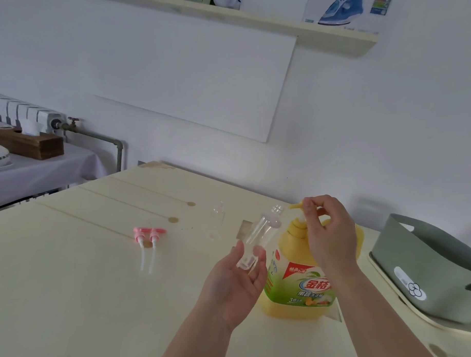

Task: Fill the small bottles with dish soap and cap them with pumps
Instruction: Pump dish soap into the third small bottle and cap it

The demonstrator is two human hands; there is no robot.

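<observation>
Left hand [236, 281] raised palm-up over the pale desk [72, 277], its fingers [259, 253] and thumb loosely closed around the base of a clear small bottle [257, 235]; bottle tilted, open neck pointing up and away toward the right hand's fingertips, seemingly empty. Right hand [331, 235] just beyond and to the right of that neck, fingers [308, 205] bunched and pinched on the yellow pump head [296, 205] of the big dish soap bottle [299, 283], nozzle sticking out to the left past the fingertips. Soap bottle standing upright on the desk directly below the right hand and just right of the left hand's fingers, yellow liquid inside, green and red label facing the camera. Second clear small bottle [219, 219] upright on the desk, farther away than the left fingers and a little to their left, faint and hard to make out, no cap on it. Two pink pumps [148, 234] lying side by side well to the left of both hands, white tubes pointing toward the camera, heads touching or nearly so. Grey-green basket [429, 251] far to the right of the right hand, on a pale tray at the desk's edge.
</observation>
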